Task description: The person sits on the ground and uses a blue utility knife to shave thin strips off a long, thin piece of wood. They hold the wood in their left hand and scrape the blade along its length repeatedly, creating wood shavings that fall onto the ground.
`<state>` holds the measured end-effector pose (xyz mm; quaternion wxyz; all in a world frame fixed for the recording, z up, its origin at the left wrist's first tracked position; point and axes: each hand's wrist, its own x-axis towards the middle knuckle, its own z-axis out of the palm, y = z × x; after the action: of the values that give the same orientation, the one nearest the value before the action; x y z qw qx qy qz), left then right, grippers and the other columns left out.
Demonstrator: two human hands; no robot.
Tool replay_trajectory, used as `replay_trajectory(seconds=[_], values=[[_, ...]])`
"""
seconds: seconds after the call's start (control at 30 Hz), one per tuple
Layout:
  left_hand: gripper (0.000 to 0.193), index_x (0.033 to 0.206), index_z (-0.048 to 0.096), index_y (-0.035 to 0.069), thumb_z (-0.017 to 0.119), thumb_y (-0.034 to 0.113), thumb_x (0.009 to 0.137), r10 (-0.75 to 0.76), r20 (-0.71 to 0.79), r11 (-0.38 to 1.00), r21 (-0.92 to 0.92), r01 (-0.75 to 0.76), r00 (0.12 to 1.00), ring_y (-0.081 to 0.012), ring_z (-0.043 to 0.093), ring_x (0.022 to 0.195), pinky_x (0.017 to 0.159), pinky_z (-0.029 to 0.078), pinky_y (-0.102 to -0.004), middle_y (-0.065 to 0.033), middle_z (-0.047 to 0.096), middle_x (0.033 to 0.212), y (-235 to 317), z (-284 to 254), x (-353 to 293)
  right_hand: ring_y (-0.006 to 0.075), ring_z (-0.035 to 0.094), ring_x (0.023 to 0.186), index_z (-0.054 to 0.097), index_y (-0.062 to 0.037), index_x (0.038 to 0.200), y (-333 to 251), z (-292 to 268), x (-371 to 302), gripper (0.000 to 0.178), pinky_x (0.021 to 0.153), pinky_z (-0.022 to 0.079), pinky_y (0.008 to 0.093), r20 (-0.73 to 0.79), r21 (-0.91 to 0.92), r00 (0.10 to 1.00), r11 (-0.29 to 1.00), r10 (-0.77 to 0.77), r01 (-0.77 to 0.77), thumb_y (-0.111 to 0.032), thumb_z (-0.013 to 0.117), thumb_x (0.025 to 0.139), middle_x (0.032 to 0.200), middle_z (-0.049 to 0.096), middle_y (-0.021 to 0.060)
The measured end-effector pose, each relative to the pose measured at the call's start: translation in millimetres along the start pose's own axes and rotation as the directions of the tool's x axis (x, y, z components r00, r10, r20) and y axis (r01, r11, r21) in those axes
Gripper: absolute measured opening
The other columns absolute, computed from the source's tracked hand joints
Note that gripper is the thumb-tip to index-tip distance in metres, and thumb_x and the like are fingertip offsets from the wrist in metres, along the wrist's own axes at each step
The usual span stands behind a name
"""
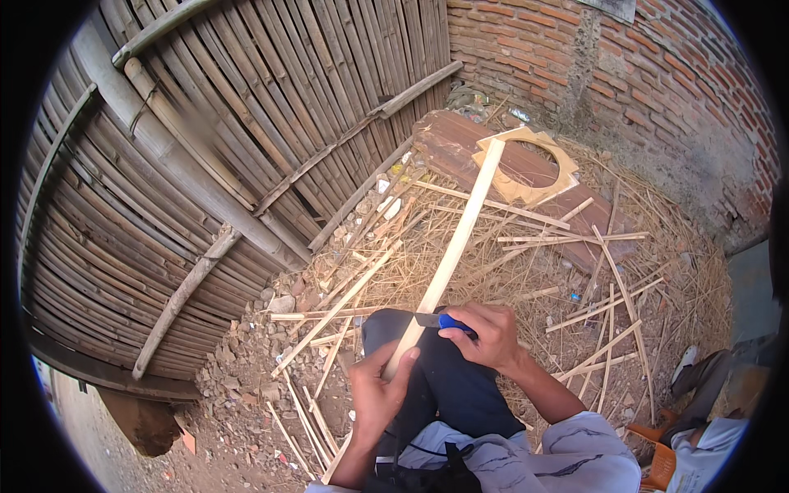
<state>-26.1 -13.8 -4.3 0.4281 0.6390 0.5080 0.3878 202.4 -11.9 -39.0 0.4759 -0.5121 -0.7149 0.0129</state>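
A long pale bamboo strip [460, 238] slants up and away over my dark-trousered knees. Its near end lies in the grip of my left hand [379, 386], with the fingers wrapped round it. My right hand [485, 333] is closed on the blue handle of a utility knife [456, 323]. The knife's blade lies across the strip, touching it a little beyond my left hand. The strip's far end overlaps a ring-shaped wooden piece with a jagged outer edge [567, 168] in this view.
Several cut strips [608, 320] lie scattered on straw and rubble. A brown board [448, 135] lies under the ring. A bamboo fence [271, 107] stands at left, a brick wall [657, 90] at the back right. At the lower right another person [711, 435] sits by an orange chair [657, 460].
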Motion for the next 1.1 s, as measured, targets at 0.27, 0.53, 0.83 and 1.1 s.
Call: replay_trajectory(seconds=[0.27,0.53,0.83,1.1], values=[[0.023,0.115,0.080,-0.003,0.081,0.014,0.099,0.109,-0.023,0.989,0.107,-0.106,0.994,-0.0073,0.061,0.069,0.062,0.050,-0.0286,-0.0143,0.075,0.079,8.1,4.6,1.0,0.0246,0.070,0.061,0.079,-0.0099,0.104,-8.0,1.5,3.6,0.032,0.053,0.052,0.0365,-0.029,-0.030,0.999,0.999,-0.045,0.044,-0.040,0.083,0.093,0.081,0.073,0.0046],[0.024,0.116,0.081,-0.002,0.080,0.016,0.101,-0.017,0.029,0.996,-0.084,0.019,0.999,-0.0047,0.056,0.069,0.061,0.044,-0.0263,-0.0032,0.073,0.078,-10.9,3.1,-1.7,0.0215,0.072,0.062,0.081,-0.0079,0.106,16.4,-4.2,15.7,0.032,0.052,0.052,0.0341,-0.164,-0.182,0.984,0.982,-0.073,0.043,-0.039,0.079,0.098,0.082,0.076,0.0061],[0.022,0.106,0.082,-0.002,0.080,0.019,0.102,-0.180,0.027,0.980,0.086,0.178,0.983,-0.0048,0.051,0.064,0.056,0.039,-0.0269,0.0001,0.065,0.069,-64.2,-56.9,-15.6,0.0205,0.057,0.061,0.079,-0.0023,0.114,193.9,-128.2,40.4,0.042,0.060,0.044,0.0383,-0.642,-0.197,0.676,0.775,0.360,-0.600,-0.042,0.067,0.108,0.070,0.064,0.0119],[0.020,0.099,0.077,-0.001,0.080,0.018,0.101,-0.073,-0.058,0.996,0.037,0.075,0.996,-0.0039,0.052,0.064,0.055,0.037,-0.0243,0.0019,0.062,0.069,-57.5,-30.3,5.7,0.0098,0.056,0.067,0.077,-0.0029,0.117,158.2,-53.9,-14.9,0.039,0.063,0.044,0.0311,-0.225,0.161,0.777,0.809,0.588,-0.565,-0.039,0.074,0.104,0.076,0.068,0.0016]])
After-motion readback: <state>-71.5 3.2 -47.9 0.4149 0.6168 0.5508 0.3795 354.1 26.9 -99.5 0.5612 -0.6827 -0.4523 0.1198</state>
